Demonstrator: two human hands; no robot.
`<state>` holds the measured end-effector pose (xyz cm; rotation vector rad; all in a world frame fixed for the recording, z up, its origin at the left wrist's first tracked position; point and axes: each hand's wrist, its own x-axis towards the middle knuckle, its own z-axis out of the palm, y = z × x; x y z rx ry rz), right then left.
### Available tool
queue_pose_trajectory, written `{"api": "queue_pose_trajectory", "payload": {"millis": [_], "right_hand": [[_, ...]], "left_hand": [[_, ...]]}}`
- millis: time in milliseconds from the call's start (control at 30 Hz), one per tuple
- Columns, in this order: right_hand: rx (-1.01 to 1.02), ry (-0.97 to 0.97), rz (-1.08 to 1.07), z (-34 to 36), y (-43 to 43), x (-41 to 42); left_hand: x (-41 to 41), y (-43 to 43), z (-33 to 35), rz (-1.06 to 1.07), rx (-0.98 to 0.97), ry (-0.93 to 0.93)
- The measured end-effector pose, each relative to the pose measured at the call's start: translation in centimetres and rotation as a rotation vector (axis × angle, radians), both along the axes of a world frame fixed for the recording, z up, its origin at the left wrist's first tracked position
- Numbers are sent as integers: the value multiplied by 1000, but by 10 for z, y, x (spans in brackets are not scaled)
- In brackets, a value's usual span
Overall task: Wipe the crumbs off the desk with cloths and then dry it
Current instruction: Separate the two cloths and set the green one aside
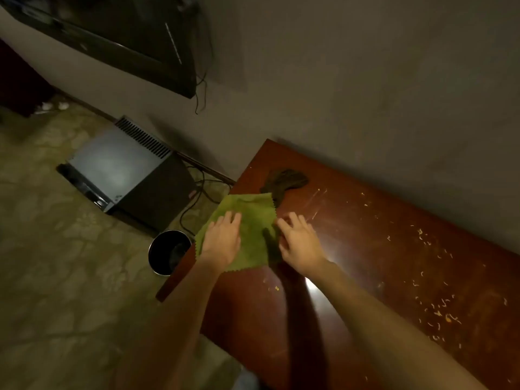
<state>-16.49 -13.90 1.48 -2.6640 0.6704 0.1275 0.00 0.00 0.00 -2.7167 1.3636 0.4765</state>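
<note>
A green cloth [247, 218] with zigzag edges lies spread at the left end of the reddish-brown desk [351, 249], partly hanging over the desk's left edge. My left hand [223, 239] rests flat on the cloth's left part, fingers straight. At the cloth's right edge is my right hand [298, 240], fingers spread; whether it pinches the edge is unclear. A crumpled dark cloth [284, 181] sits just beyond the green one. Pale crumbs [439, 308] are scattered over the right half of the desk.
A round metal bin [168, 251] stands on the floor against the desk's left end. Further left sits a grey box-like appliance [126, 170] with cables. A dark screen [112, 38] hangs on the wall. The desk's far edge meets the wall.
</note>
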Motion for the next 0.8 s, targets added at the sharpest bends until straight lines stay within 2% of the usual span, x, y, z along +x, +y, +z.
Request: {"api": "queue_pose_trajectory", "payload": {"millis": [200,367,467,633,800], "right_hand": [[7,97,-3,-15,-15,52],[-172,75,-146,-23,-50,85],[-117,108,-204,-34,-68,96],[-95,194,-198,-47,-77,106],[-87,159,-210,-51,-82,110]], "left_hand": [[33,-26,-15,22,-61,68],[48,-47,-24,-20,-15,66],[49,-51,-30,-73,17,29],[50,-50,-39,-54,-5,111],[55,-50,-41,-54,43,145]]}}
